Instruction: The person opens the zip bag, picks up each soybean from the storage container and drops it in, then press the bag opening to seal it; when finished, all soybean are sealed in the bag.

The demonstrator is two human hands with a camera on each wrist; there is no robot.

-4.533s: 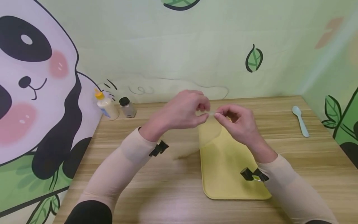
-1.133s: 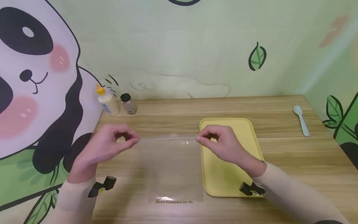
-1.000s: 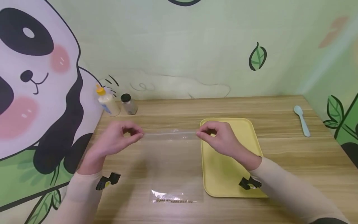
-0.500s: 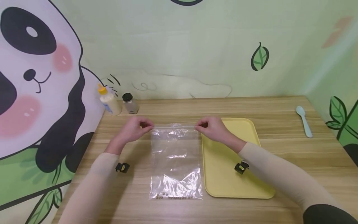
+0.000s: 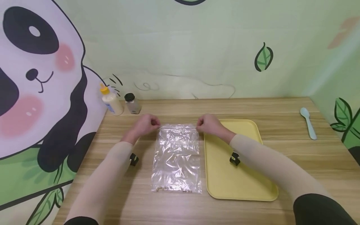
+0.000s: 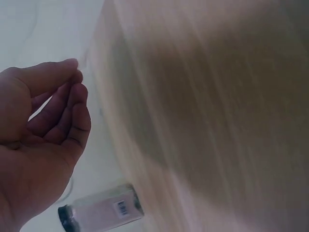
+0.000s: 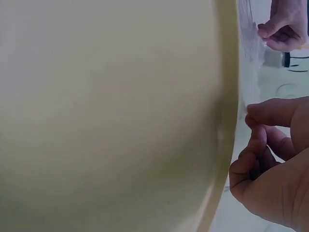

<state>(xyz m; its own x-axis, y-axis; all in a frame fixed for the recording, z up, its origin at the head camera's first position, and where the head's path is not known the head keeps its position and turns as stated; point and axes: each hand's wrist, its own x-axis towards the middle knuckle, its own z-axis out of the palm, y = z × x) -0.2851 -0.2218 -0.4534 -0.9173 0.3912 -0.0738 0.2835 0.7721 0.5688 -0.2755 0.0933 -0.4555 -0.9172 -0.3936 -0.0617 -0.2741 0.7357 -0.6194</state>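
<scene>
A clear zip bag lies nearly flat on the wooden table, its surface creased and shiny. Several small tan balls sit inside along its near bottom edge. My left hand pinches the bag's far left corner between thumb and fingers. At the far right corner, my right hand pinches the bag over the edge of a yellow tray. The right wrist view shows the bag's top stretched between both hands. In the left wrist view only a faint bit of plastic shows at the left fingertips.
At the back left stand a bottle of cream-coloured liquid with a yellow cap and a small clear jar with a black lid. A light blue spoon lies at the right. Printed cloth walls rise behind the table.
Both hands came apart to stretch the bag's top, then moved away from the body and lowered it onto the table. They are now closer together, and the bag has slackened and creased.
</scene>
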